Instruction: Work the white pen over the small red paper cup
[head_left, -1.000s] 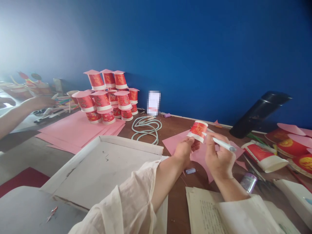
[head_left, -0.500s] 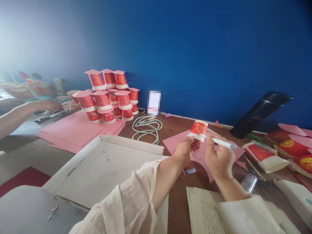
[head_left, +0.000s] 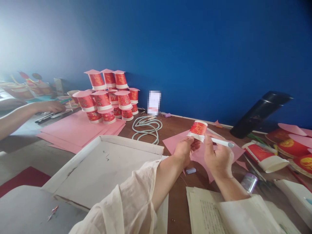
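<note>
My left hand (head_left: 186,150) is closed on a red paper cup (head_left: 198,128) with gold print and a white rim, held up above the desk. In my right hand (head_left: 219,159) is a white pen-like tube (head_left: 222,142), perhaps a glue pen, its tip against the cup's white rim. Under both hands lies a cut sheet of pink paper (head_left: 173,142) on the brown desk. A small pale cap (head_left: 191,170) rests near my left wrist.
Stacked red cups with pink tops (head_left: 99,100) stand at the back left, beside pink sheets (head_left: 65,130). A white box lid (head_left: 92,169), coiled cable (head_left: 147,130), black flask (head_left: 260,113), scissors (head_left: 264,185) and an open book (head_left: 204,208) surround my arms. Another person's hand (head_left: 52,106) reaches in left.
My right hand has shifted slightly left and the white tube has moved with it along the cup's rim. At far left, the other person's hand has moved a little right.
</note>
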The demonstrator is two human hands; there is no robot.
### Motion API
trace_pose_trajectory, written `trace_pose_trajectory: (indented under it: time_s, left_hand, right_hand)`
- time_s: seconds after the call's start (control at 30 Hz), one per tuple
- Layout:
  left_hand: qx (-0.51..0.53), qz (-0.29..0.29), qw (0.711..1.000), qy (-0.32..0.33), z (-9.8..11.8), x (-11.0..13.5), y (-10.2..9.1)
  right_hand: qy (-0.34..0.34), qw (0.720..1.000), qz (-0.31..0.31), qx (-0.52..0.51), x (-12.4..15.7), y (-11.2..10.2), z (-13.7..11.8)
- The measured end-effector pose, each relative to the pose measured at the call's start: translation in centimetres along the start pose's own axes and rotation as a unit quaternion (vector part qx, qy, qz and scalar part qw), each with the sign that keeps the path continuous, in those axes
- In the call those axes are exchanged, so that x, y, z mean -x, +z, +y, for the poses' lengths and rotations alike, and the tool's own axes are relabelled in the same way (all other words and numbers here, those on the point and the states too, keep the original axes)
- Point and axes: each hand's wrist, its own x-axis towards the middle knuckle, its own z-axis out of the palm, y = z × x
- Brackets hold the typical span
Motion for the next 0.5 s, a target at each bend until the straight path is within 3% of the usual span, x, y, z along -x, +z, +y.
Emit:
trace_pose_trajectory:
  time_s: [0.5]
  left_hand:
    - [0.000,-0.010,1.000,0.013,-0.20,-0.34,-0.16]
  right_hand:
    - [-0.015,1.000,0.001,0.015,0.10,0.05,0.06]
